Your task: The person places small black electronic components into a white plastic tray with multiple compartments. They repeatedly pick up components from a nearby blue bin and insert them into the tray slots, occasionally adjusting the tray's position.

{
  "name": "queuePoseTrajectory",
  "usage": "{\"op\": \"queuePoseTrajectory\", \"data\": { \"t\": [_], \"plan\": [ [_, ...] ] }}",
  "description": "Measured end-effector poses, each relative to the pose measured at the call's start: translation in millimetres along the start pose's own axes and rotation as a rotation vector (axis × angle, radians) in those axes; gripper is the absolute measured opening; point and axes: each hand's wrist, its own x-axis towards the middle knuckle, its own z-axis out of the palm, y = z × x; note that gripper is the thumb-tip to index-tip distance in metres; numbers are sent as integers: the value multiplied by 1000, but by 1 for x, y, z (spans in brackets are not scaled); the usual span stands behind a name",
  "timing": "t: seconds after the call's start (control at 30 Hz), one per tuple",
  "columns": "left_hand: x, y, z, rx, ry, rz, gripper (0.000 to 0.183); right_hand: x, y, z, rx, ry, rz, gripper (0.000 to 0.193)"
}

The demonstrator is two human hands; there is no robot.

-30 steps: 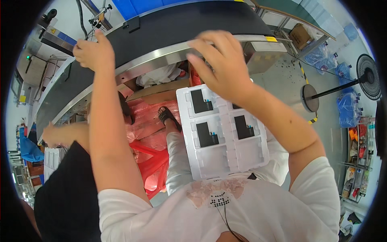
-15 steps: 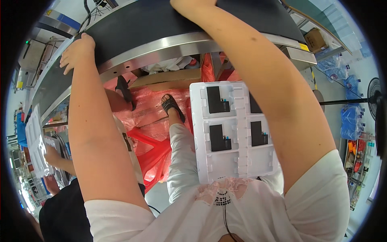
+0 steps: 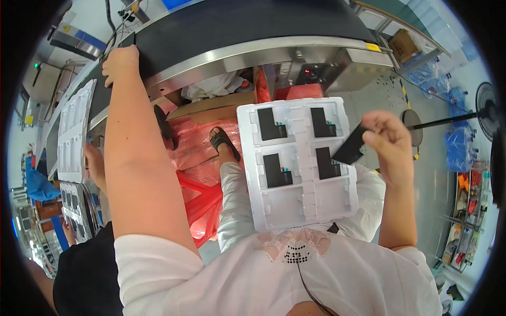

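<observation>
A white plastic tray with moulded compartments rests on my lap. Flat black L-shaped batteries with small connector tabs, such as this battery, lie in its two upper rows; the two lowest compartments hold nothing. My right hand pinches another flat black battery, tilted just above the tray's right edge. My left arm stretches to the far left of the black conveyor belt. There my left hand is curled at the belt's edge, with a flat dark piece showing past its fingers; the grip is partly hidden.
A metal rail edges the belt. On the left, a co-worker's hand holds up a white tray above a stack of filled trays. Below the belt are a cardboard box and red plastic wrapping. A fan stands right.
My right hand has come back from the belt to the tray's right side, now with a battery. My left hand has shifted slightly along the belt. The co-worker's white tray has been raised.
</observation>
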Motion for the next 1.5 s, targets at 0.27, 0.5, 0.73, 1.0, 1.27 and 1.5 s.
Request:
{"op": "queuePoseTrajectory", "data": {
  "t": [0.27,0.5,0.73,1.0,1.27,1.5],
  "plan": [
    [-31,26,22,-205,219,103,25,-52,22,-54,-119,77,219,17],
    [-91,18,-7,-382,474,633,33,-51,31,-64,-306,-149,133,18],
    [-273,-70,-61,-784,-360,871,32,-70,76,-55,-357,-376,183,14],
    [-381,-194,-18,-229,-785,1181,39,-143,121,-51,-641,-94,-322,15],
    [-384,-192,-2,-320,-669,1230,48,-173,142,-45,-737,-33,-523,16],
    [-400,-195,-4,-152,-538,1344,42,-159,148,-50,-491,163,-522,15]
  ]
}}
